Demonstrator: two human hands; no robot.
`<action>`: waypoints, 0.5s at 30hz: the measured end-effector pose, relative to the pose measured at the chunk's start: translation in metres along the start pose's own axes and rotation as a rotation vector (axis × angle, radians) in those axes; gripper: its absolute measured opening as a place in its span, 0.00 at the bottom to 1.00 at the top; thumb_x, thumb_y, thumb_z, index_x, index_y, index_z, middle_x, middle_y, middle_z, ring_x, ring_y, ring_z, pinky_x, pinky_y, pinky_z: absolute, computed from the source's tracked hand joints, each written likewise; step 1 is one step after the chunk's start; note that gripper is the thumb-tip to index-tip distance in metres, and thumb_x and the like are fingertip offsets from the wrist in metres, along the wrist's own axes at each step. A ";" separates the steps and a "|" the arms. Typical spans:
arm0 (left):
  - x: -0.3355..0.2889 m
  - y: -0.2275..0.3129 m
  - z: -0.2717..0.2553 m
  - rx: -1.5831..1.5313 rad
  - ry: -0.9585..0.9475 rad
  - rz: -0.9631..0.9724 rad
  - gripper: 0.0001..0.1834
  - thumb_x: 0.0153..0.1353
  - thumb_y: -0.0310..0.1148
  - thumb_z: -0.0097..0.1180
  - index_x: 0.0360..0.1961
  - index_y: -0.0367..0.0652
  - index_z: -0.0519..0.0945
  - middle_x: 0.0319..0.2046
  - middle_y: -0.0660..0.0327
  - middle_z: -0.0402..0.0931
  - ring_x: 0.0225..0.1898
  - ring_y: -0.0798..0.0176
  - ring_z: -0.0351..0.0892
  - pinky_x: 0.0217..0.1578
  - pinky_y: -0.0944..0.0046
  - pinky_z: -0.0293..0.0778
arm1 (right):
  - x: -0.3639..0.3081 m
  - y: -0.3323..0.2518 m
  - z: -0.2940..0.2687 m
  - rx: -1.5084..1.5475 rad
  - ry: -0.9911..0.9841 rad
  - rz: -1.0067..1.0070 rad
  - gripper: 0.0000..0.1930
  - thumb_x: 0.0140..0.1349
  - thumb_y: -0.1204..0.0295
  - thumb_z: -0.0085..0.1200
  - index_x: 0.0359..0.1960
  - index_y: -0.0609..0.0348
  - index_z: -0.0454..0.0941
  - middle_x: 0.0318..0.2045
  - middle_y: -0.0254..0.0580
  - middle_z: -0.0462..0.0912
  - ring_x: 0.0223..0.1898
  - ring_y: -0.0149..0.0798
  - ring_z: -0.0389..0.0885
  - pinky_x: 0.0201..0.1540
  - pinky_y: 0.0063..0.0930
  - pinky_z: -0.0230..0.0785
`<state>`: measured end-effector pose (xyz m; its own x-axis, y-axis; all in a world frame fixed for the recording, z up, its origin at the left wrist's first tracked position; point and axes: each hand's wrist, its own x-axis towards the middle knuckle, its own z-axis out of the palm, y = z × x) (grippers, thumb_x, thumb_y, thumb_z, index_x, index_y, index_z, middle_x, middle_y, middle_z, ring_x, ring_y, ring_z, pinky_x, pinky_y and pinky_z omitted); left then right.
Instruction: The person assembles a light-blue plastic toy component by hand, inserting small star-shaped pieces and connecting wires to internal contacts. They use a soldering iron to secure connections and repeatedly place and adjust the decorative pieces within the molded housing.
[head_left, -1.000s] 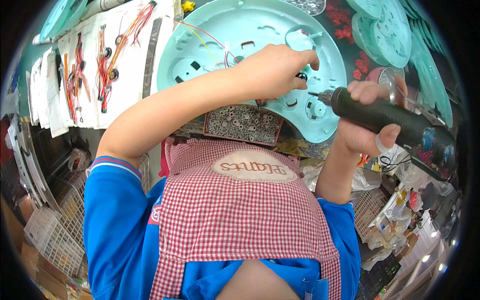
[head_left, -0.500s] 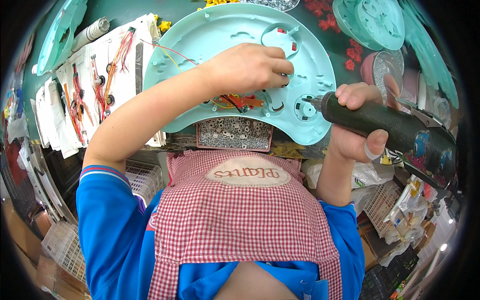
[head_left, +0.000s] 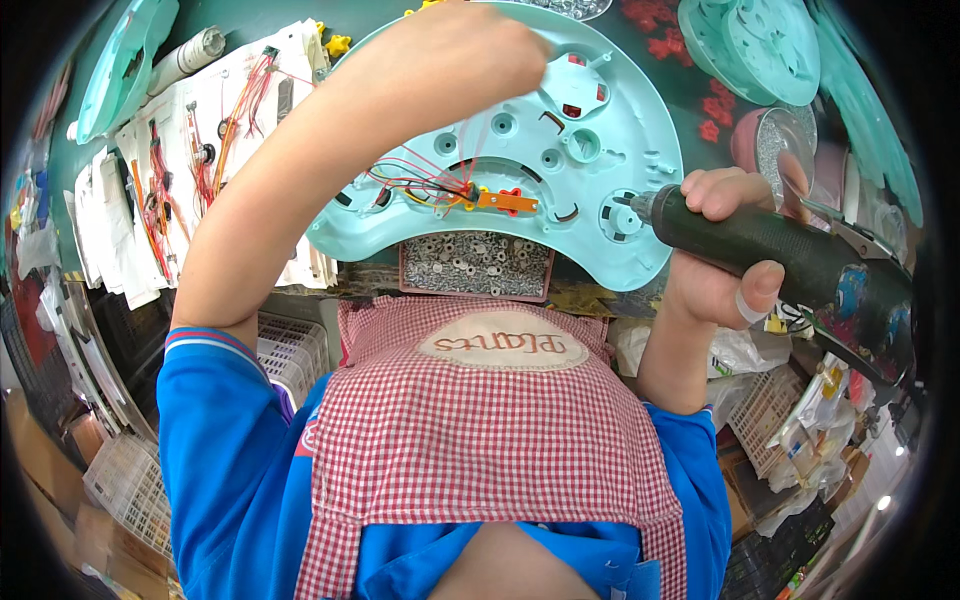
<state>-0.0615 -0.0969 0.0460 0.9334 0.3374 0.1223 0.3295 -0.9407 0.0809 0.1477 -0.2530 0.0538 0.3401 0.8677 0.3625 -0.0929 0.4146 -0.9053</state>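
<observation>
Turquoise shell point(head_left: 525, 140) sits open side up at the middle of the table's point(head_left: 265, 25) near edge, long axis left to right, both ends curving back toward you. At the table's left edge you've got wire sets point(head_left: 155, 205) laid out on white sheets point(head_left: 108, 225). Your left forearm point(head_left: 270, 175) crosses above the sheets and the shell's left part. On the shell's near side, left of centre, there's a loose wire bundle point(head_left: 425, 180) running right into an orange strip point(head_left: 508, 202), which lies roughly along the shell's long axis. Tray point(head_left: 402, 272) of small metal pieces sits at the near edge, inside the shell's curve; can't tell if they touch. Your left hand point(head_left: 490, 55) is over the shell's far rim, blurred; fingertips hidden, can't tell if they're spread or pinching anything. Key relation: shell lies nearer your body than your left hand, and left of your right hand point(head_left: 700, 285). Right one is nearer the shell's right end, wrapped around a dark green screwdriver point(head_left: 760, 240), bit pointing left at the round seat there; contact unclear. Red pieces point(head_left: 716, 110) lie beyond the shell's right rim, and turquoise parts point(head_left: 765, 50) toward the table's far right corner.
</observation>
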 end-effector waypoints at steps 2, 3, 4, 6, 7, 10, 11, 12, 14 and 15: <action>0.009 0.015 0.010 -0.395 0.094 0.145 0.06 0.51 0.28 0.62 0.30 0.40 0.82 0.33 0.62 0.80 0.33 0.55 0.82 0.33 0.57 0.77 | 0.001 0.000 0.001 -0.014 0.004 0.011 0.49 0.51 0.43 0.65 0.63 0.70 0.58 0.28 0.45 0.79 0.31 0.38 0.80 0.40 0.33 0.75; 0.013 0.023 0.018 -0.593 0.141 0.219 0.07 0.52 0.29 0.63 0.33 0.41 0.83 0.35 0.65 0.80 0.34 0.57 0.81 0.34 0.58 0.77 | 0.000 -0.001 0.004 -0.023 0.007 0.020 0.49 0.51 0.43 0.65 0.63 0.70 0.58 0.28 0.45 0.79 0.31 0.38 0.80 0.40 0.33 0.75; 0.018 0.026 0.033 -0.579 0.129 0.224 0.07 0.52 0.28 0.63 0.34 0.42 0.83 0.35 0.66 0.80 0.36 0.58 0.81 0.35 0.60 0.77 | 0.000 -0.002 0.006 -0.032 0.010 0.028 0.49 0.51 0.43 0.65 0.63 0.70 0.58 0.28 0.45 0.79 0.31 0.38 0.80 0.40 0.33 0.75; 0.019 0.025 0.053 -0.567 0.172 0.214 0.08 0.51 0.28 0.63 0.34 0.43 0.83 0.36 0.68 0.80 0.37 0.60 0.81 0.35 0.60 0.78 | 0.000 -0.003 0.007 -0.043 0.016 0.037 0.49 0.51 0.43 0.65 0.63 0.70 0.58 0.28 0.45 0.79 0.31 0.38 0.80 0.40 0.34 0.75; 0.021 0.025 0.060 -0.562 0.196 0.210 0.08 0.51 0.28 0.64 0.34 0.43 0.83 0.37 0.68 0.80 0.38 0.60 0.81 0.36 0.61 0.78 | 0.000 -0.004 0.006 -0.051 0.018 0.041 0.49 0.51 0.43 0.66 0.63 0.70 0.58 0.27 0.45 0.79 0.31 0.38 0.80 0.40 0.34 0.75; 0.019 0.027 0.058 -0.507 0.165 0.170 0.08 0.50 0.28 0.64 0.34 0.45 0.84 0.38 0.68 0.80 0.40 0.62 0.81 0.37 0.61 0.78 | 0.001 -0.002 0.005 -0.039 0.026 0.044 0.50 0.50 0.43 0.66 0.62 0.70 0.58 0.27 0.45 0.79 0.30 0.37 0.79 0.40 0.34 0.75; 0.018 0.026 0.057 -0.485 0.150 0.159 0.08 0.50 0.27 0.64 0.34 0.45 0.84 0.37 0.68 0.80 0.40 0.61 0.80 0.37 0.61 0.78 | 0.001 -0.002 0.004 -0.033 0.028 0.042 0.50 0.50 0.43 0.66 0.63 0.70 0.58 0.27 0.44 0.79 0.30 0.38 0.79 0.40 0.34 0.75; 0.018 0.026 0.058 -0.513 0.173 0.156 0.09 0.50 0.27 0.64 0.34 0.45 0.84 0.37 0.68 0.80 0.40 0.61 0.80 0.38 0.61 0.78 | 0.002 -0.002 0.004 -0.027 0.029 0.039 0.50 0.50 0.43 0.66 0.63 0.70 0.58 0.27 0.44 0.78 0.30 0.38 0.79 0.40 0.34 0.75; 0.018 0.027 0.063 -0.571 0.217 0.149 0.09 0.50 0.27 0.65 0.35 0.46 0.84 0.37 0.68 0.80 0.40 0.61 0.80 0.38 0.61 0.78 | 0.003 -0.001 0.004 -0.011 0.013 0.028 0.50 0.51 0.43 0.65 0.63 0.70 0.58 0.28 0.44 0.78 0.30 0.38 0.79 0.40 0.34 0.75; 0.018 0.027 0.066 -0.582 0.229 0.139 0.09 0.50 0.27 0.65 0.35 0.46 0.84 0.37 0.67 0.80 0.39 0.60 0.80 0.38 0.60 0.77 | 0.005 0.000 0.004 -0.002 -0.004 0.020 0.49 0.51 0.43 0.64 0.63 0.70 0.58 0.28 0.44 0.78 0.30 0.37 0.79 0.39 0.33 0.75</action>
<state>-0.0261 -0.1185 -0.0151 0.8866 0.2733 0.3732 0.0164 -0.8249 0.5650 0.1459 -0.2477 0.0561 0.3344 0.8768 0.3455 -0.0977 0.3969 -0.9126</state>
